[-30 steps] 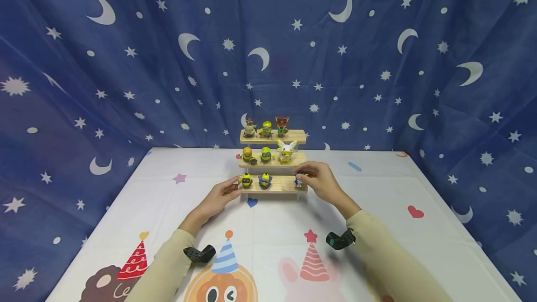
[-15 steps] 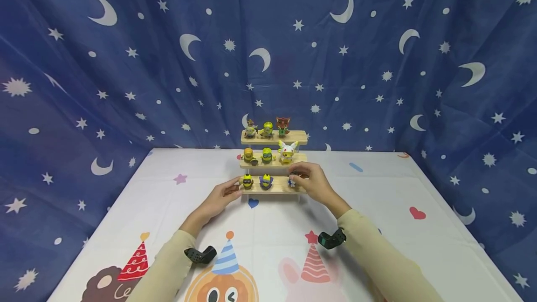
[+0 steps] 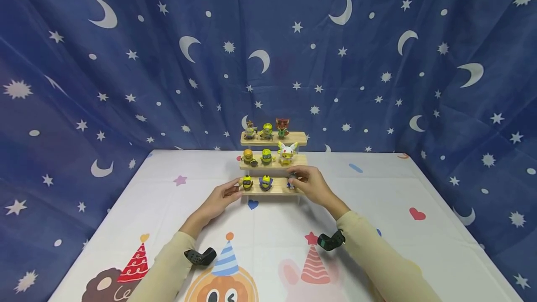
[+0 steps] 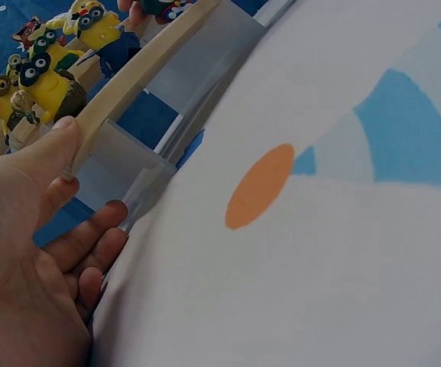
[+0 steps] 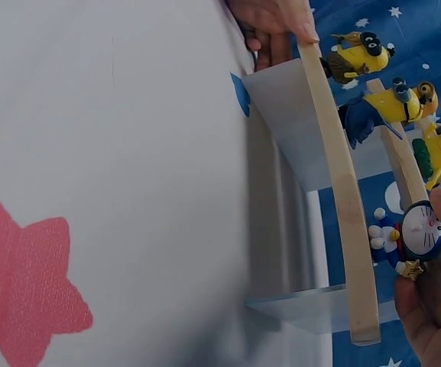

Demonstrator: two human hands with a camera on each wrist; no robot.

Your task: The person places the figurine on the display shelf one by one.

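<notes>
A three-tier wooden display shelf [image 3: 276, 192] stands on the table, with small figurines on every tier. My right hand [image 3: 313, 184] holds a blue-and-white Doraemon figurine [image 5: 420, 229] by its head, thumb on one side and fingers on the other. Its feet are right at the board of the lowest tier, near the right end. At the left end of that tier, my left hand [image 3: 216, 199] pinches the board, thumb on the front edge [image 4: 111, 107]. Two minion figurines, one with black eyewear [image 3: 247, 182] and one in a dark blue cape [image 3: 265, 182], stand on the same tier.
On the middle tier are two yellow figurines and a white-eared one [image 3: 287, 153]; the top tier carries a fox figurine [image 3: 282, 127] and two others. Clear side panels [image 4: 197, 65] support the boards. A blue star-and-moon curtain [image 3: 268, 36] hangs behind the white patterned tablecloth [image 3: 356, 190].
My right hand has moved left along the lowest tier with the Doraemon figurine, away from the board's right end. The left hand has stayed at the shelf's left end.
</notes>
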